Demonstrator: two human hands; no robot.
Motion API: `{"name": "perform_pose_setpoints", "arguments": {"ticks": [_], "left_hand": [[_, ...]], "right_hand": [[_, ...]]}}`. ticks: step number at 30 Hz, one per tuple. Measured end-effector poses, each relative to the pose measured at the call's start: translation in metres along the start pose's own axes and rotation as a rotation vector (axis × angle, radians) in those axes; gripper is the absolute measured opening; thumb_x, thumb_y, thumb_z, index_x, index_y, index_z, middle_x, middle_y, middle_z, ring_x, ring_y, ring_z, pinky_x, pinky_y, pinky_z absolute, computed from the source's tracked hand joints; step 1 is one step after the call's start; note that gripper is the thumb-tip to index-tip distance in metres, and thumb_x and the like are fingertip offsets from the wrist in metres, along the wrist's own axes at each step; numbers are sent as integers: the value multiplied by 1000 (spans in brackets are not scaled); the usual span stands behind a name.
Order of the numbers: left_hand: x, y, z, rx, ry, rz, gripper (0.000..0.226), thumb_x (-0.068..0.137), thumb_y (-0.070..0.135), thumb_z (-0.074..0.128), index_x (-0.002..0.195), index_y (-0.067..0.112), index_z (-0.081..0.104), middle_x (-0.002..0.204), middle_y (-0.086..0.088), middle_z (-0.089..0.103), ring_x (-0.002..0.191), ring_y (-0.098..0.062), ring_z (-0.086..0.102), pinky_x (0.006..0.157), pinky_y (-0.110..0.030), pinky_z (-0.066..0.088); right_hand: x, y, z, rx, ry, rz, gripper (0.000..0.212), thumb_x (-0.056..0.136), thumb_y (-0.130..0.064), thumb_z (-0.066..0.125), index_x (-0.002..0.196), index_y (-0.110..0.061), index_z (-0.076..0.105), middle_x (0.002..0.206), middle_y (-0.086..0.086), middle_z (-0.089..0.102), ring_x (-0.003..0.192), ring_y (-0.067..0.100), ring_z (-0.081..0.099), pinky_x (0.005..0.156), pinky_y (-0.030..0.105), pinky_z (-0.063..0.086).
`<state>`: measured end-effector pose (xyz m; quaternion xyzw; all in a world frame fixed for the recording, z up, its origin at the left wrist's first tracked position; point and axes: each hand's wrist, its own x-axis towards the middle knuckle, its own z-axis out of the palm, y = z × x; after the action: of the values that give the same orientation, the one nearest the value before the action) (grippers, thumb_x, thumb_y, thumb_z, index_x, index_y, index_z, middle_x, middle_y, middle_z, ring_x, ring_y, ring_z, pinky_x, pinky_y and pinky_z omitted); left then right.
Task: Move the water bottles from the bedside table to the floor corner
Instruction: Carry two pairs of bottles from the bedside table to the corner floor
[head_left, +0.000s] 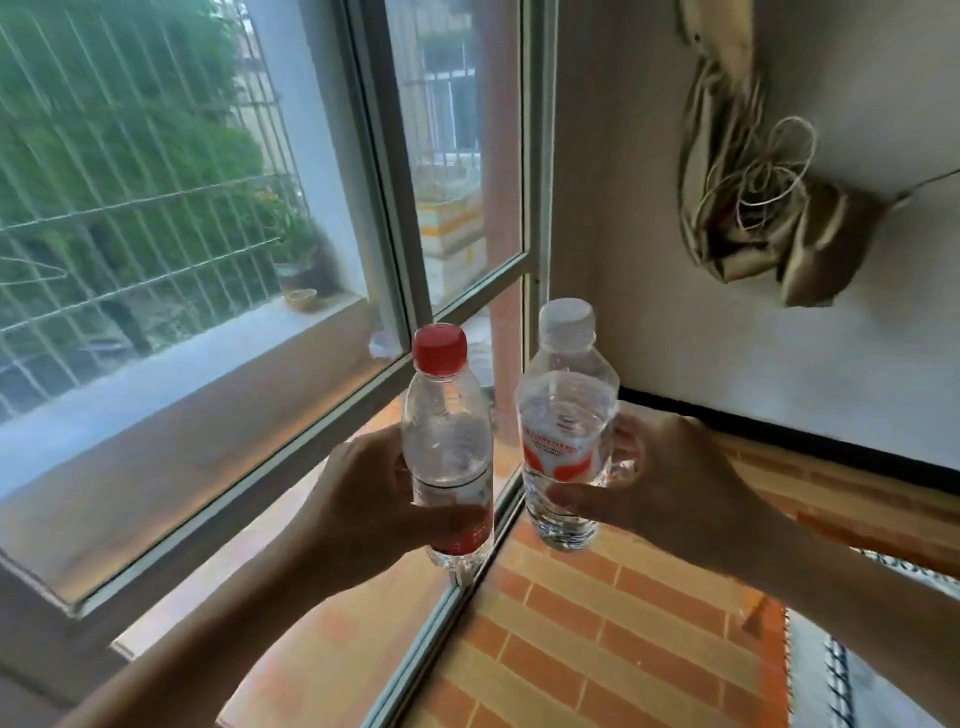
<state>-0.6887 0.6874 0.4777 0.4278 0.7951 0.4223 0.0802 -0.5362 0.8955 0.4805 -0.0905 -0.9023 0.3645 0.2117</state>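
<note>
Daylight enters a barred window (156, 208) meeting a pale wall (675, 322) above an orange brick-patterned floor (597, 623).

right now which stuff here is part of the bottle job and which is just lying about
Part of the job:
- red-capped bottle, held in the left hand
- white-capped bottle, held in the right hand

Just lying about:
- tied-back curtain with cord on the wall
- small bowl on the outer window ledge
- patterned cloth at the lower right

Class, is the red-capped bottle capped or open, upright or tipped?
Capped and roughly upright: the red-capped bottle has its cap on top, held in the left hand.
</note>
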Motion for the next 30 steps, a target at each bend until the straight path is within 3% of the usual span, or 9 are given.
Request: {"name": "perform_pose_setpoints", "arguments": {"ticks": [3, 8, 14, 20, 23, 26, 30], "left_hand": [[48, 9, 30, -36, -56, 30, 66, 53, 56, 82, 110, 27, 68, 101, 9, 77, 92, -7, 74, 84, -43, 60], [128, 17, 64, -46, -148, 84, 67, 50, 57, 81, 109, 29, 65, 105, 9, 76, 94, -1, 72, 86, -36, 60], [239, 3, 99, -27, -201, 146, 60, 51, 46, 85, 104, 24, 70, 91, 10, 78, 82, -1, 73, 78, -37, 62], [349, -6, 136, -22, -284, 214, 51, 51, 49, 85, 94, 25, 71, 84, 11, 78, 76, -1, 73, 73, -36, 61], [400, -5, 158, -15, -307, 230, 49, 51, 45, 87, 93, 25, 70, 82, 11, 77, 74, 0, 73, 69, -28, 60], [448, -6, 185, -46, -354, 222, 56, 49, 51, 84, 96, 25, 70, 85, 10, 78, 78, -2, 74, 75, -36, 62], [510, -10, 231, -39, -390, 212, 57, 48, 54, 83, 97, 28, 69, 88, 12, 78, 81, -2, 74, 78, -40, 61]], "right_hand": [[13, 34, -26, 1, 48, 48, 71, 55, -67, 73, 113, -27, 70, 106, -19, 75, 94, -10, 69, 80, 12, 57], [43, 81, -59, -3, 136, 88, 58, 56, -66, 75, 108, -44, 62, 101, -36, 65, 92, -18, 66, 77, 4, 51], [97, 146, -85, 33, 204, 215, 56, 62, -38, 89, 113, -29, 68, 105, -19, 76, 96, -3, 70, 80, 19, 60], [153, 200, -114, 6, 294, 286, 50, 60, -52, 83, 103, -50, 57, 99, -37, 66, 99, -18, 63, 72, 3, 51], [175, 230, -134, -22, 325, 323, 54, 62, -52, 82, 111, -42, 60, 105, -30, 69, 99, -16, 64, 74, 3, 51], [198, 264, -153, -44, 338, 356, 62, 58, -60, 76, 114, -39, 61, 109, -29, 69, 100, -17, 63, 76, 2, 50], [226, 324, -180, -68, 347, 407, 61, 65, -46, 84, 120, -30, 64, 113, -21, 73, 104, -8, 67, 85, 13, 56]]}}
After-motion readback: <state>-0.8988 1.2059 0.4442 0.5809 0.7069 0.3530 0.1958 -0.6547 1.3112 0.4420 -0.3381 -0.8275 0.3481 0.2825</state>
